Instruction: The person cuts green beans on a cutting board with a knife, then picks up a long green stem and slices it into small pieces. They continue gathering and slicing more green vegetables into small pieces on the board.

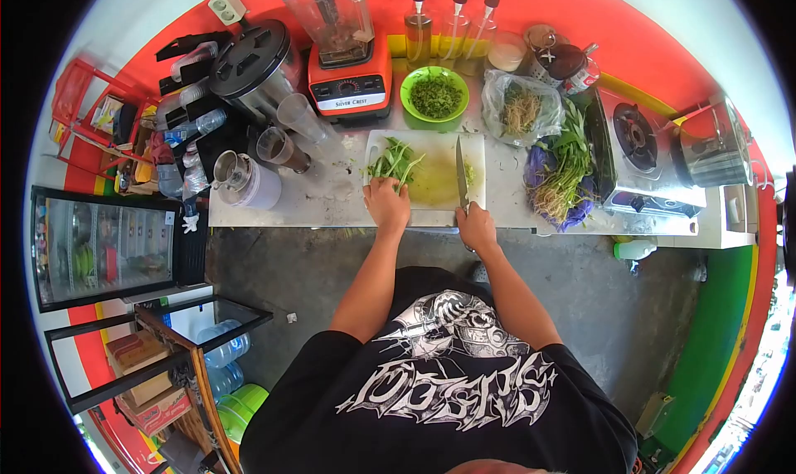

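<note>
My left hand [387,201] is closed on a bunch of leafy greens [396,160] at the left side of a white cutting board [473,141]. In my right hand [477,228] is a kitchen knife [461,174], its blade pointing away from me over the board's right part. A few green bits [470,174] lie just right of the blade, and the middle of the board looks wet and greenish. Behind the board stands a green bowl [405,101] holding chopped greens [436,97].
A red blender [349,84] and cups [282,150] stand to the left. On the right are a plastic bag [516,106] with roots, a bundle of greens [567,163] on purple wrapping and a gas stove [638,146]. Pump bottles [455,34] line the back wall.
</note>
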A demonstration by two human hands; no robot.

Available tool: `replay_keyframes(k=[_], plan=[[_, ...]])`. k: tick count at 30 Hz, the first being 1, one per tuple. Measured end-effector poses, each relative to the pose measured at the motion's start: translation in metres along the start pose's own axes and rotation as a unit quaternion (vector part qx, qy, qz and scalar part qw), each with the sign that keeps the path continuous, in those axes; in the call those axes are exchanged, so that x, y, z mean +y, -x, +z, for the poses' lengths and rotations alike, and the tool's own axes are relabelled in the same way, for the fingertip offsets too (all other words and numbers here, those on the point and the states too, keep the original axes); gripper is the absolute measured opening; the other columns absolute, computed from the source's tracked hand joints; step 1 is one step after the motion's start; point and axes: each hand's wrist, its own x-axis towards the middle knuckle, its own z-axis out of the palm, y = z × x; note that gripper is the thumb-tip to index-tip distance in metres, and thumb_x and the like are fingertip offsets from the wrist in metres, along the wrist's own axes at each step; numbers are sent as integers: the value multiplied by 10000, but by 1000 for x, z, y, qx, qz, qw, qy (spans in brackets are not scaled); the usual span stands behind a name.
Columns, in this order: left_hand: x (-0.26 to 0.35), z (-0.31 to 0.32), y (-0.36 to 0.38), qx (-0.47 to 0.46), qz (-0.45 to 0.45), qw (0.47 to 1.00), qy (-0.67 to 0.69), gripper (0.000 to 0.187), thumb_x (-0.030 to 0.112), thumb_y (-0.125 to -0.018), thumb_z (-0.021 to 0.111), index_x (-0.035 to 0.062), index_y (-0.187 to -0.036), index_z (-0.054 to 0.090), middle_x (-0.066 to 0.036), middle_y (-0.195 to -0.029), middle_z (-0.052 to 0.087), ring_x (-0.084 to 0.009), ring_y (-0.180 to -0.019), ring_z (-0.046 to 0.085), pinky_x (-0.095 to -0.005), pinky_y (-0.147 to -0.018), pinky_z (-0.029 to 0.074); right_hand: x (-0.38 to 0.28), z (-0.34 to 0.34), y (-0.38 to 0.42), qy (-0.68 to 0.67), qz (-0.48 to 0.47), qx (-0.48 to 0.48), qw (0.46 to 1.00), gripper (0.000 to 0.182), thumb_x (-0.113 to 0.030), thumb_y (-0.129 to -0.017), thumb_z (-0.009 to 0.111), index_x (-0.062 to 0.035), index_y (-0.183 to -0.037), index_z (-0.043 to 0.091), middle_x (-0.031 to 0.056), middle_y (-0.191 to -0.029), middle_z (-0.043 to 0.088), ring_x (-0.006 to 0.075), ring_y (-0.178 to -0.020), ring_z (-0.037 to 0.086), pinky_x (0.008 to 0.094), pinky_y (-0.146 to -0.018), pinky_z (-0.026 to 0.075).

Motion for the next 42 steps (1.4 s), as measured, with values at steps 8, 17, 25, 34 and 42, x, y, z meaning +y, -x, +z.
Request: replay_keyframes(k=[8,17,25,34,42], plan=[[20,13,2,-76,90,979,168,245,194,-880,768,37,-1065,736,-151,-991,651,-317,-909,623,-432,-802,500,6,2,-4,0,-6,-1,1000,414,-382,-966,569,26,-1008,627,329,-952,688,505,-915,674,572,-827,538],[7,17,7,-130,89,981,116,193,131,-884,702,72,-1067,720,-128,-966,652,-339,-960,629,-449,-819,510,7,1,-5,6,-9,-9,1000,428,-397,-969,572,23,-1029,632,311,-938,692,494,-914,679,564,-833,538],[-6,21,15,-88,259,960,63,321,31,-897,593,87,-1200,684,-135,-1009,571,-347,-973,578,-458,-841,502,6,2,-5,-8,-27,-14,1000,429,-378,-996,547,44,-1039,608,333,-949,685,508,-923,664,573,-849,518],[-12,10,0,-135,392,908,-56,549,5,-804,582,174,-1325,622,-106,-1056,530,-313,-1001,539,-438,-890,468,-14,-21,10,12,-51,-9,999,379,-329,-1014,525,47,-1039,572,325,-913,685,512,-896,666,584,-820,520],[-17,8,-12,-143,446,877,-106,661,39,-836,575,310,-1439,557,-82,-1054,536,-299,-988,517,-425,-897,440,-12,-16,17,86,-24,-53,995,355,-341,-1031,506,13,-1066,515,295,-949,694,478,-893,692,553,-806,552]])
